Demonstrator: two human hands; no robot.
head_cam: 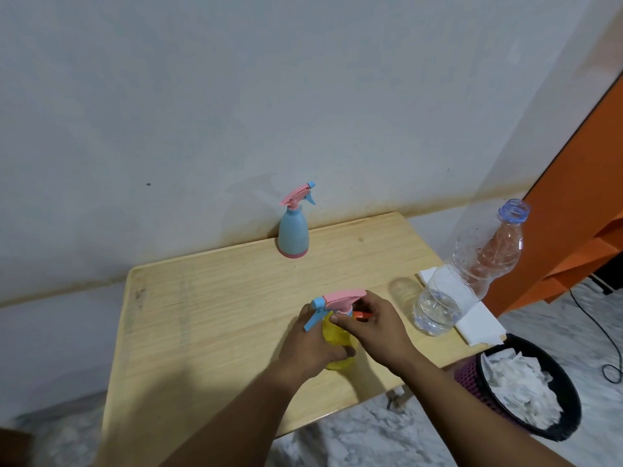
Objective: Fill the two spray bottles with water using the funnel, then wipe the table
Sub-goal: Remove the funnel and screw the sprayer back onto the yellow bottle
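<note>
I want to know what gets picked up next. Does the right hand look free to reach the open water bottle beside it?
Probably not yet. The table between them is bare, but the right hand is pinching the neck of the yellow spray bottle, so it must let go before reaching the water bottle.

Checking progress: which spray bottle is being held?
The yellow bottle, near the table's front; both hands grip it. The blue bottle stands untouched by the wall.

Yellow spray bottle (337,338) upright mid-table, blue spray bottle (293,235) upright at far edge
</note>
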